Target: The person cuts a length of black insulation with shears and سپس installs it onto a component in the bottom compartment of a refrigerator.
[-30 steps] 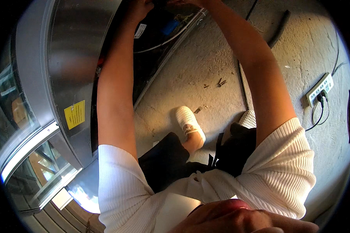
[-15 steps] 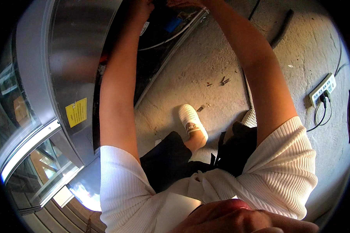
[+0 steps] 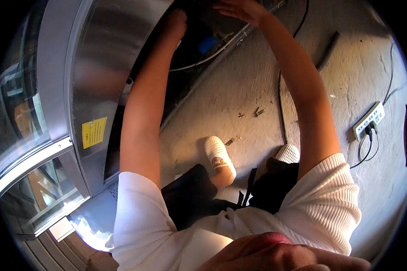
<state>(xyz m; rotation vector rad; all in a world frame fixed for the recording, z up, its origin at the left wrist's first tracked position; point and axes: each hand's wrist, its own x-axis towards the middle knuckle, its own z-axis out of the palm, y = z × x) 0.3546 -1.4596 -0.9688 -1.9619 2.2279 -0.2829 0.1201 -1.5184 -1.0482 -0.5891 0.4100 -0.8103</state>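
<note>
Seen from above, as the wearer looks down, a white ribbed top (image 3: 321,203) fills the lower edge, with dark trousers (image 3: 190,187) just beyond it. Both bare arms stretch forward, away from the body. Past the trousers, two cream perforated shoes (image 3: 218,151) stand on a rough concrete floor (image 3: 239,90).

To the wearer's left stands a metal-sided cabinet (image 3: 105,56) with a yellow label (image 3: 94,133) on its side panel and glass panes (image 3: 45,185) nearer the body. Between that panel and the floor lies its dark open compartment (image 3: 185,83), where a white cable (image 3: 199,63) runs along the edge and a blue part (image 3: 207,44) shows.

At the far end, the left hand (image 3: 176,22) reaches into the compartment; its fingers are lost in shadow, so its grip cannot be told. The right hand (image 3: 240,10), by the upper edge, has its fingers loosely extended, with nothing visible in them.

On the floor to the right lie small metal pieces (image 3: 258,112), a dark cord (image 3: 281,104), a white power strip (image 3: 368,121) with a black plug, and, farther off, a dark tube (image 3: 329,52).
</note>
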